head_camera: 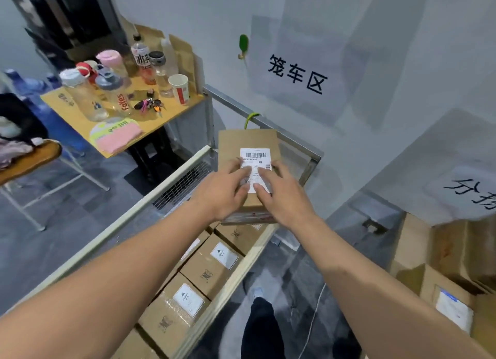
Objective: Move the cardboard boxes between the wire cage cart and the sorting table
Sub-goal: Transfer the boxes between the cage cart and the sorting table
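Note:
A brown cardboard box [243,144] with a white barcode label is held up above the far end of the wire cage cart [171,184]. My left hand [224,191] and my right hand [279,193] both lie on its top face with fingers spread over the label. Whether the thumbs curl under its edges is hidden. Below it, inside the cart, several more labelled cardboard boxes [212,264] lie packed in rows.
A cardboard-topped side table [150,125] with bottles, cups and keys stands left of the cart. More cardboard boxes [440,286] are stacked at the right. A wooden chair [32,160] stands at far left. My leg [261,329] is on the grey floor between cart and right stack.

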Action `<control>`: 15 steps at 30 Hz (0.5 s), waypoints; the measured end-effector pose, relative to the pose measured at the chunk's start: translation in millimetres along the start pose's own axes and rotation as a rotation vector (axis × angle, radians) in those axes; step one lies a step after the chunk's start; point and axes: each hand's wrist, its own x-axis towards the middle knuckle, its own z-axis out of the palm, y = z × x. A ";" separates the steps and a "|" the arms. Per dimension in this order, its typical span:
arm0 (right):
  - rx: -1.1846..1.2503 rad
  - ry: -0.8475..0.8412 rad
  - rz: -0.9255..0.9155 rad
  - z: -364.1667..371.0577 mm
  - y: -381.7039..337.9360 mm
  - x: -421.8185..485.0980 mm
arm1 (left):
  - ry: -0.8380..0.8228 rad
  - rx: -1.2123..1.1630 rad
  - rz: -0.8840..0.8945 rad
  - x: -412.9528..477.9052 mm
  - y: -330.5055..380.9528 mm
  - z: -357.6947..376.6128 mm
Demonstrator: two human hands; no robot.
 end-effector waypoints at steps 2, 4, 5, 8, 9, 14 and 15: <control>0.004 -0.042 -0.045 14.6 4.8 32.4 | 0.020 -0.003 -0.077 16.7 -18.9 6.0; 0.003 -0.090 -0.093 28.5 9.4 62.9 | 0.031 -0.004 -0.161 31.9 -36.4 12.1; 0.004 -0.111 -0.129 35.9 11.9 77.5 | 0.034 -0.005 -0.196 38.8 -44.3 15.1; -0.008 -0.170 -0.203 57.0 17.5 120.2 | 0.036 -0.033 -0.300 56.6 -63.5 25.3; 0.000 -0.200 -0.216 65.1 19.2 132.6 | 0.038 -0.048 -0.333 61.5 -69.7 29.0; 0.078 -0.287 -0.318 111.8 35.8 175.4 | 0.022 -0.087 -0.463 81.1 -105.3 54.3; 0.067 -0.305 -0.310 121.4 37.6 181.1 | 0.012 -0.098 -0.480 83.5 -113.3 61.6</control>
